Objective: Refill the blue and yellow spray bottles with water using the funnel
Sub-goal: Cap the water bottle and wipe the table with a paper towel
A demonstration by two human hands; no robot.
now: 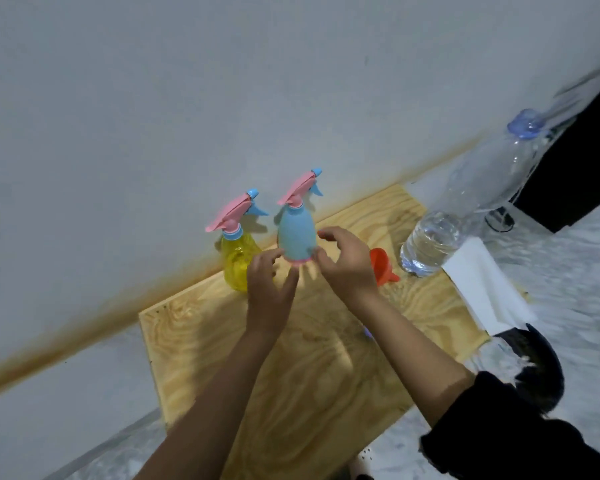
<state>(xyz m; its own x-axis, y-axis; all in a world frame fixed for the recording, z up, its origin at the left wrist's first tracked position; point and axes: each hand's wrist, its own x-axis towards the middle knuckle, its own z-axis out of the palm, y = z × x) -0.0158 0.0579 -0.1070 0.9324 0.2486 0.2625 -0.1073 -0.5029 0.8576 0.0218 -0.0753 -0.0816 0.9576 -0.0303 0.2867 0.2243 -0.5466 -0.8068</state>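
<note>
The blue spray bottle (296,230) stands upright on a wooden board (291,358), its pink trigger head screwed on. Left of it stands the yellow spray bottle (238,261), also with a pink head. My left hand (269,289) is open at the blue bottle's lower left, fingertips near its base. My right hand (345,259) is open at the bottle's right side, fingers curved toward it and just off the surface. An orange funnel (381,266) lies on the board behind my right hand. A large clear water bottle (465,209) with a blue cap stands to the right.
A white wall runs close behind the bottles. White folded paper (485,289) lies at the board's right edge. A dark round object (534,368) sits on the floor by the board's right corner, and a black object (582,181) stands at far right.
</note>
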